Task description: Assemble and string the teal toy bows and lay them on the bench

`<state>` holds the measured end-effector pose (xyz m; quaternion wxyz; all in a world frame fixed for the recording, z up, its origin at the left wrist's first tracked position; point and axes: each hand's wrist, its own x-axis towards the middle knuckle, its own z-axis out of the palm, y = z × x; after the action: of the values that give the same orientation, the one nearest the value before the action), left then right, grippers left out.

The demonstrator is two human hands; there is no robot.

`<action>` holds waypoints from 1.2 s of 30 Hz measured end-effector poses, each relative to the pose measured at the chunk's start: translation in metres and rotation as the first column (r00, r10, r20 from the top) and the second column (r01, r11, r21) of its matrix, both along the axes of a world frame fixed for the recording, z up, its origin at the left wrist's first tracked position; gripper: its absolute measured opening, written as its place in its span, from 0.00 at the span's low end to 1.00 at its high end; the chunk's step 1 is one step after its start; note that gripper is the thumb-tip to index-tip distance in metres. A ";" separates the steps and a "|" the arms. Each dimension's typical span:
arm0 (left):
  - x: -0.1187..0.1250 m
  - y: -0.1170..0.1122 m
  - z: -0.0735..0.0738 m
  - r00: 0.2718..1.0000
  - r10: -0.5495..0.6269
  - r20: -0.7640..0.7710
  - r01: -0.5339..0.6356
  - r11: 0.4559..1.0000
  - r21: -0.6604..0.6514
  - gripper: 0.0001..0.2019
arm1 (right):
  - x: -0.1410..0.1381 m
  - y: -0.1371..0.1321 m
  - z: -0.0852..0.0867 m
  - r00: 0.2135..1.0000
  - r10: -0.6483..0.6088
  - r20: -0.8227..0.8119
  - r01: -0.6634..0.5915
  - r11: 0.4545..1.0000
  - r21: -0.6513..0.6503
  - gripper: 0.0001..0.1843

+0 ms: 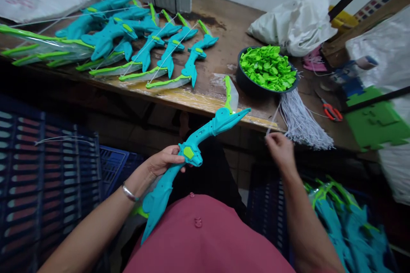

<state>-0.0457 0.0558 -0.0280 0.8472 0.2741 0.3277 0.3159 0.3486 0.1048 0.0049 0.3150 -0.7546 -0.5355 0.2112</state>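
Note:
My left hand is closed round the grip of a teal toy bow with a green button; the bow slants from my lap up to the table edge. My right hand pinches a thin white string drawn from the bundle of white strings lying at the table's front edge. Behind the bundle stands a dark bowl heaped with small green plastic parts.
Several finished teal bows with strings lie in a row on the wooden table. Red-handled scissors lie at right. Blue crates stand at left; more teal bows fill a crate at lower right. White bags sit behind.

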 end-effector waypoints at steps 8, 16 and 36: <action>0.032 -0.011 -0.015 0.989 -0.122 0.088 0.126 0.991 -0.037 0.21 | -0.156 -0.111 -0.038 0.652 0.459 -0.603 -0.615 0.786 -0.067 0.10; 0.007 -0.041 -0.022 0.946 -0.306 0.105 0.314 0.947 -0.069 0.25 | -0.157 -0.101 -0.056 0.328 0.115 -0.937 -0.507 0.859 -0.072 0.25; -0.048 -0.084 -0.044 0.883 -0.282 -0.374 0.295 0.955 -0.025 0.28 | -0.067 -0.001 -0.040 0.582 -0.107 -0.806 0.279 0.957 0.074 0.30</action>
<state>-0.0933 -0.0283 -0.0722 0.8021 0.3886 0.4333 0.1336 0.2820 0.1038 -0.0351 0.6122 -0.6015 -0.2717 0.4354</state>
